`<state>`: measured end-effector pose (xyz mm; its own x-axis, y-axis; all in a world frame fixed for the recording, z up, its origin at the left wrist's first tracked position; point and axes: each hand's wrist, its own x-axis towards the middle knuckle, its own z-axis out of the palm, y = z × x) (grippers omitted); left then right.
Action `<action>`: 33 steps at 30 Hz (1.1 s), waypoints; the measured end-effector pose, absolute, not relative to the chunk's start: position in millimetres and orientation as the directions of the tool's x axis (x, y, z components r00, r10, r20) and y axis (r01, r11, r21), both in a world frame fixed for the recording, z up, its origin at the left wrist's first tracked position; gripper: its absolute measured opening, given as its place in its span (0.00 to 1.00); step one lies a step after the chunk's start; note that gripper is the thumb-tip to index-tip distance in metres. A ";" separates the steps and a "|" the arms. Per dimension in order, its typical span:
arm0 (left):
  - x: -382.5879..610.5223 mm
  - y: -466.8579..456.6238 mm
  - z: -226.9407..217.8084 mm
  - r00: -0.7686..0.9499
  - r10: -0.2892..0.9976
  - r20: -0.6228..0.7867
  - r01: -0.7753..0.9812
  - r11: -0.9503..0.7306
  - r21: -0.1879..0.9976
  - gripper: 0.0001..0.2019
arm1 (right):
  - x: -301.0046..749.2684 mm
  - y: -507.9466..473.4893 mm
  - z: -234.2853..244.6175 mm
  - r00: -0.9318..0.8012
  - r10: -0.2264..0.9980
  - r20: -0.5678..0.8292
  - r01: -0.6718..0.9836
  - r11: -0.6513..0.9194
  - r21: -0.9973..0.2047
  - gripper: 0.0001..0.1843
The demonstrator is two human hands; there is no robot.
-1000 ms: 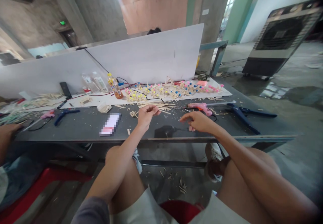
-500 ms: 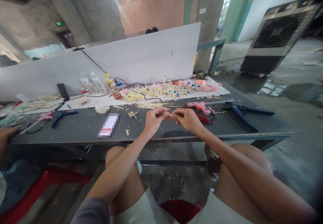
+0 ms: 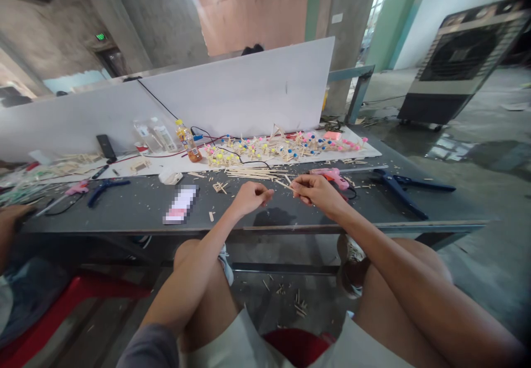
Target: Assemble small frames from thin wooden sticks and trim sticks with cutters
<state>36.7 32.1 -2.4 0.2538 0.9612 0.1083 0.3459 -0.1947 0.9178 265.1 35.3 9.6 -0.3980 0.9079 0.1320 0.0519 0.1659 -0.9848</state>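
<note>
My left hand (image 3: 250, 197) hovers over the dark table (image 3: 290, 216) with its fingers curled in a pinch; what it holds is too small to make out. My right hand (image 3: 314, 190) is just to its right, pinching a thin wooden stick (image 3: 285, 185) that points left toward the left hand. A small gap separates the two hands. A loose pile of wooden sticks (image 3: 249, 174) lies just beyond them. Behind that, several small stick figures with pink, yellow and blue beads (image 3: 282, 146) stand on a white board.
A pink glue gun (image 3: 329, 176) lies right of my right hand, blue pliers (image 3: 400, 186) farther right. A phone (image 3: 181, 203) lies to the left, with more blue pliers (image 3: 103, 187), bottles (image 3: 188, 142) and a white partition (image 3: 232, 97) behind. Another person's hand (image 3: 10, 216) rests at the left edge.
One second ago the hands were apart; they then met over the table. Now they have drawn slightly apart, and my right hand has the stick.
</note>
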 end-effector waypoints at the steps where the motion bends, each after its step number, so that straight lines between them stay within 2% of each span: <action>1: 39.1 29.1 -0.6 0.259 0.957 0.126 0.306 -0.205 0.930 0.13 | 265.1 35.0 9.4 -0.400 0.906 0.138 0.041 0.168 -0.985 0.18; 4: 53.4 18.9 2.3 0.321 0.928 0.189 0.163 -0.250 0.954 0.15 | 261.0 34.0 5.8 -0.413 0.899 0.144 0.043 0.177 -0.983 0.19; 7: 70.4 12.0 -2.6 0.367 0.914 0.175 0.119 -0.232 0.965 0.16 | 255.3 33.7 0.9 -0.407 0.896 0.175 0.084 0.228 -0.970 0.19; 11: 81.5 11.0 -10.7 0.266 0.942 0.205 0.112 -0.241 0.964 0.16 | 257.2 38.1 0.2 -0.340 0.902 0.265 0.142 0.328 -0.934 0.16; 15: 75.7 14.1 -7.1 0.203 0.946 0.254 0.147 -0.286 0.947 0.16 | 267.2 43.4 4.9 -0.248 0.921 0.299 0.089 0.329 -0.940 0.18; 18: 74.8 13.5 -5.7 0.253 0.947 0.197 0.115 -0.231 0.966 0.16 | 267.2 41.3 5.8 -0.242 0.927 0.288 0.022 0.302 -0.953 0.20; 21: 84.6 8.5 -10.5 0.432 0.899 0.069 0.012 -0.083 0.996 0.22 | 259.8 35.5 3.6 -0.277 0.926 0.255 0.013 0.269 -0.963 0.22; 23: 92.8 3.9 -14.2 0.495 0.869 0.009 -0.010 -0.004 1.000 0.20 | 256.4 34.0 2.1 -0.279 0.927 0.251 0.008 0.263 -0.965 0.22; 27: 97.5 -4.9 -16.0 0.541 0.839 -0.047 0.142 -0.036 0.989 0.13 | 267.6 45.7 3.7 -0.115 0.945 0.308 -0.038 0.305 -0.952 0.20; 30: 93.4 -11.4 -19.2 0.708 0.687 -0.165 0.358 -0.148 0.922 0.05 | 290.9 62.7 9.0 0.125 0.939 0.322 -0.076 0.332 -0.940 0.19; 33: 91.2 -17.2 -27.8 0.768 0.593 -0.241 0.480 -0.284 0.830 0.12 | 314.1 75.9 14.0 0.314 0.891 0.327 -0.102 0.374 -0.922 0.16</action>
<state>91.2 -17.2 -27.8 0.7684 0.5927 -0.2412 0.4797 -0.2841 0.8301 314.1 75.9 14.0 0.3143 0.8914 0.3266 -0.1018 0.3737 -0.9220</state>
